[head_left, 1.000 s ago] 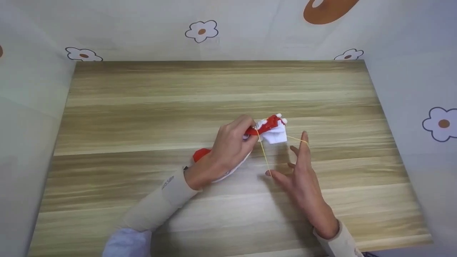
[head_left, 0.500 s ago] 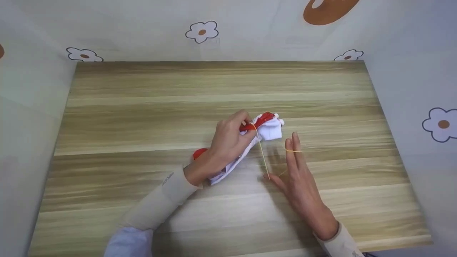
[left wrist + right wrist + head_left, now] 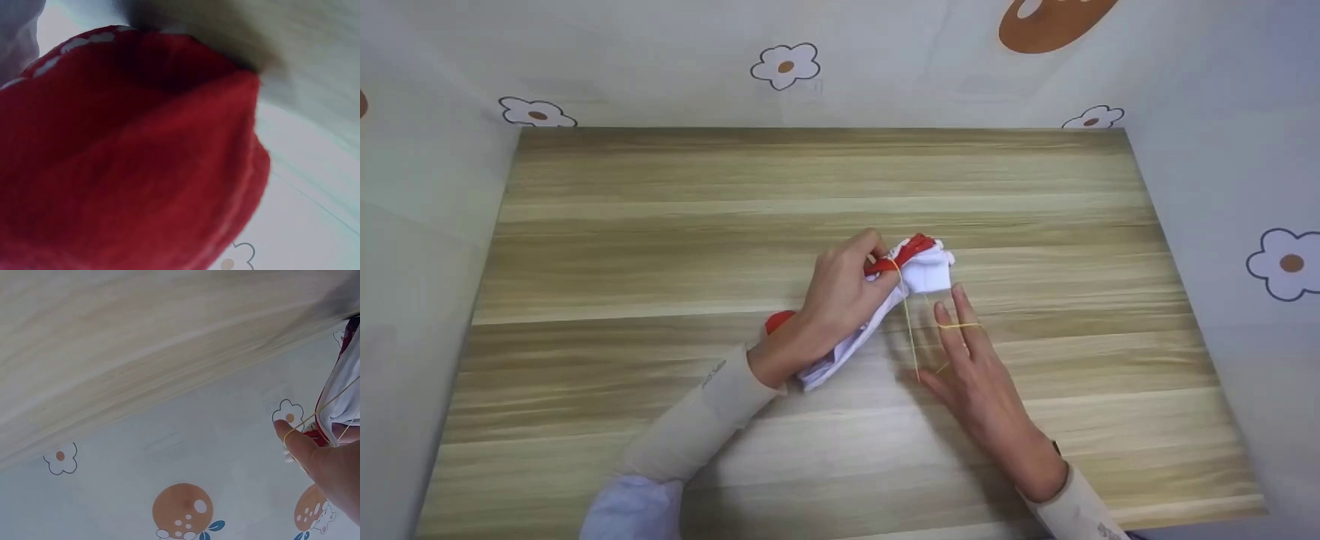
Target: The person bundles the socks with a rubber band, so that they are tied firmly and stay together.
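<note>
A bunched red-and-white cloth piece (image 3: 928,274) lies under my left hand (image 3: 840,300), which pinches its gathered middle between thumb and fingers. Small white tufts edge its far end. A thin yellow rubber band (image 3: 958,325) passes round the gathered cloth and stretches across to my right hand (image 3: 986,390). There it loops over two extended fingers and the spread thumb. The right wrist view shows the band drawn taut from a digit beside the white cloth (image 3: 344,391). Red fabric (image 3: 135,157) with a white-patterned edge fills most of the left wrist view.
The hands work over a wood-grain table (image 3: 660,225). A pale wall covering (image 3: 660,60) with printed flowers rises behind it and at both sides.
My right hand has moved left toward the cloth, with the band now over two fingers instead of one. The left hand has shifted slightly up and left with the cloth.
</note>
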{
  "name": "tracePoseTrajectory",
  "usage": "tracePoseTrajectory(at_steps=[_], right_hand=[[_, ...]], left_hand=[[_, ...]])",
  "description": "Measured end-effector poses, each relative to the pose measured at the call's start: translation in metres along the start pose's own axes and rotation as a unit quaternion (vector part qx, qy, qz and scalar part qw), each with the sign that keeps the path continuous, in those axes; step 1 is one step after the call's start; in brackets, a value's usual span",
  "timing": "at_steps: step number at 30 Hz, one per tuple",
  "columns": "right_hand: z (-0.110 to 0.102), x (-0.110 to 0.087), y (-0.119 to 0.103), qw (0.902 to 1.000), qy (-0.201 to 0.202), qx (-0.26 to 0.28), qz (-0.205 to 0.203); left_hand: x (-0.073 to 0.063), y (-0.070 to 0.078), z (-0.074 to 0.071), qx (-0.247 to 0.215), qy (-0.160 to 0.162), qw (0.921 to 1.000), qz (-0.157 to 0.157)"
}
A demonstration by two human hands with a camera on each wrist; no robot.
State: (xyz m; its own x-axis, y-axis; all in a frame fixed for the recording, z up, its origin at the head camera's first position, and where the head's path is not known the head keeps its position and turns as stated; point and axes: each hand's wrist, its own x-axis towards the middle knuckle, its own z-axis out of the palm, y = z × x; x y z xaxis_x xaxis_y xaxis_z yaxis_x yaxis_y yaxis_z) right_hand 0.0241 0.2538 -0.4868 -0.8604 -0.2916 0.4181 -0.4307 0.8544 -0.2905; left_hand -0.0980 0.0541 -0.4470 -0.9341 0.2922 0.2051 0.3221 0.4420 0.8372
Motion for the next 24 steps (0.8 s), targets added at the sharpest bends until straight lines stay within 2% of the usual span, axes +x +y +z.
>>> tracePoseTrajectory(at_steps=[8, 19, 24], right_hand=[[0.0, 0.002, 0.0, 0.9998, 0.003, 0.011, -0.013], [-0.003, 0.007, -0.003, 0.9996, -0.006, -0.011, -0.023], [-0.006, 0.011, -0.002, 0.9993, -0.008, -0.011, -0.034]], left_hand=[[0.001, -0.002, 0.0, 0.0, 0.018, 0.9996, 0.022], [0.001, 0.0, 0.003, 0.012, -0.016, 0.9998, 0.01], [-0.002, 0.0, 0.007, 0.04, -0.04, 0.9982, 0.022]])
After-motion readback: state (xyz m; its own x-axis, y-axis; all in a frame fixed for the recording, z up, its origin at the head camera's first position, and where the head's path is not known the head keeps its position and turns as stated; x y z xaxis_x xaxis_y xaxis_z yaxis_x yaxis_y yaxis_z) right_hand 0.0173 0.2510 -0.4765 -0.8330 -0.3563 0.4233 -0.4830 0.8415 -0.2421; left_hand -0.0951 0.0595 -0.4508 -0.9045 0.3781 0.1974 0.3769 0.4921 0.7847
